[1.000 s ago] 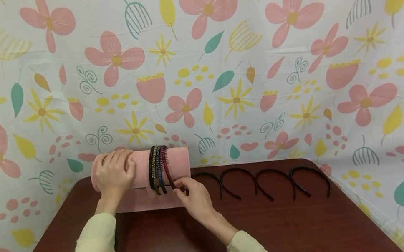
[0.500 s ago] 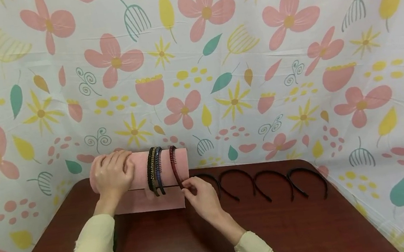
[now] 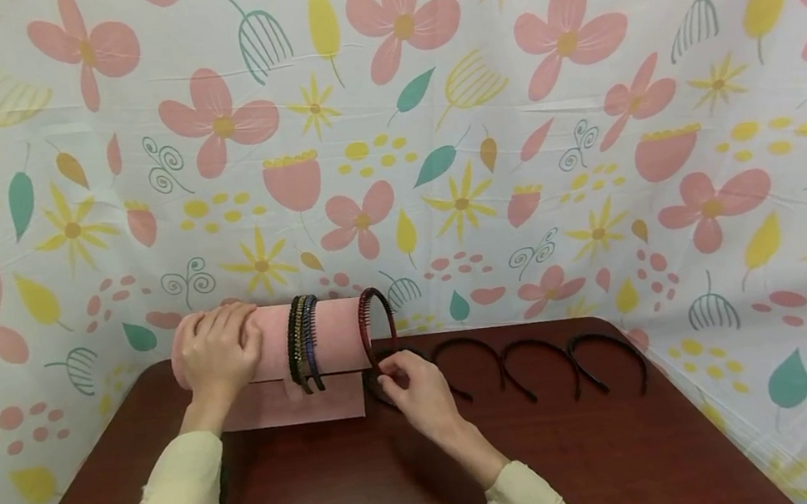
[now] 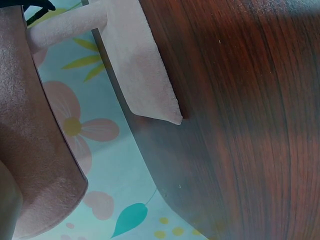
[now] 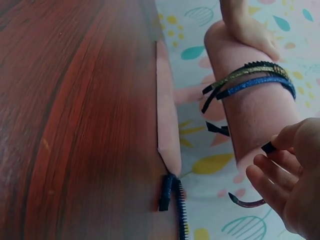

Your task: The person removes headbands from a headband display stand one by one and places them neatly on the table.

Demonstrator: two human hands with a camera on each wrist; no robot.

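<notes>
A pink fabric-covered headband stand (image 3: pixel 340 327) has a horizontal roll above a flat base (image 3: pixel 294 408). My left hand (image 3: pixel 221 350) grips the roll's left end, its fingers bent over the top. Black, gold and blue (image 5: pixel 260 82) headbands sit close together around the roll's middle. At the right end, my right hand (image 3: pixel 421 397) pinches a dark red toothed headband (image 3: pixel 364 324) by one lower tip. That band stands around the roll's edge, partly past it; its free tip (image 5: pixel 247 204) shows below the right fingers in the right wrist view.
Several black headbands (image 3: pixel 536 342) lie in a row on the dark wooden table (image 3: pixel 549 453), right of the stand. The nearest one is partly hidden behind my right hand. A flower-printed cloth (image 3: pixel 387 119) hangs behind and beside the table.
My right hand has drawn the red headband rightward along the roll, away from the other bands, to its right end. The left hand has kept its place on the stand.
</notes>
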